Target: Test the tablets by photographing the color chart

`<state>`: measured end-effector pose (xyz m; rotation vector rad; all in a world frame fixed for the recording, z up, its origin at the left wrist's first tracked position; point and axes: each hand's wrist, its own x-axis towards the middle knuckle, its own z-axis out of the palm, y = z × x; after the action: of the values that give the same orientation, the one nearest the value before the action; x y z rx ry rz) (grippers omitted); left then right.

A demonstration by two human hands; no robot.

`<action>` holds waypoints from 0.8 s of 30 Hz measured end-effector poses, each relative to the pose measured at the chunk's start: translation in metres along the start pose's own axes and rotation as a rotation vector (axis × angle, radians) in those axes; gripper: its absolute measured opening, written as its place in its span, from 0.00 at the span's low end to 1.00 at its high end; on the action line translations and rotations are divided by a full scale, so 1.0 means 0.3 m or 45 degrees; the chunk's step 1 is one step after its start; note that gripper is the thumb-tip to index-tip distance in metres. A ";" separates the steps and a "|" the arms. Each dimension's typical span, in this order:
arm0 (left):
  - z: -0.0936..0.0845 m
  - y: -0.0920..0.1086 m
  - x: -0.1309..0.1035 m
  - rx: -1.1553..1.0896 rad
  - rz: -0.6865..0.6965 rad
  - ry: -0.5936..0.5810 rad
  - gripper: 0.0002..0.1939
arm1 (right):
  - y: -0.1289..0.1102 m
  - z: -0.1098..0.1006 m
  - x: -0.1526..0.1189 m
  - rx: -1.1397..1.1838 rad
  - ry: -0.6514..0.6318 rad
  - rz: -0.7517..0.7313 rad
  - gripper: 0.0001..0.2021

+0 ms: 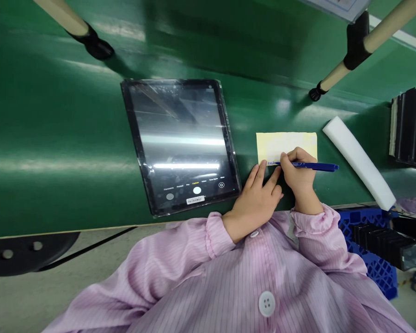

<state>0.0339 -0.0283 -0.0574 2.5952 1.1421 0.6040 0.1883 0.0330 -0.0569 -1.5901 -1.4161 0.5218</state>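
Note:
A yellow paper note lies on the green table, with small blue writing along its lower left edge. My right hand rests over the note's right part, its fingers closed on a blue pen whose tip touches the paper beside the writing. Fingers spread, my left hand lies on the table just below, one fingertip on the note's lower edge. To the left is a dark tablet in clear film, its screen lit with camera controls.
A white foam bar lies right of the note. Beige poles with black feet stand at the back left and back right. Black items sit at the far right; a blue crate is below the table edge.

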 end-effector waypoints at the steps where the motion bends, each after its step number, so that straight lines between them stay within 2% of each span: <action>1: -0.001 0.000 0.000 -0.004 -0.002 -0.006 0.10 | 0.000 0.000 0.000 0.005 -0.003 0.004 0.18; 16: -0.003 0.001 0.001 -0.048 -0.022 -0.055 0.10 | 0.002 -0.003 -0.004 0.008 -0.015 0.045 0.18; 18: -0.001 0.000 0.001 -0.051 -0.021 -0.046 0.09 | 0.007 -0.005 -0.002 0.063 0.031 0.055 0.19; 22: 0.002 0.001 0.001 -0.027 -0.016 -0.030 0.09 | 0.004 -0.011 -0.002 0.097 0.249 0.018 0.20; 24: 0.002 0.002 0.003 -0.009 -0.014 -0.026 0.09 | -0.003 -0.017 -0.009 0.087 0.290 -0.022 0.19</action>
<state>0.0351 -0.0281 -0.0574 2.5814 1.1449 0.5767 0.1912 0.0286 -0.0544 -1.5290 -1.2268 0.3621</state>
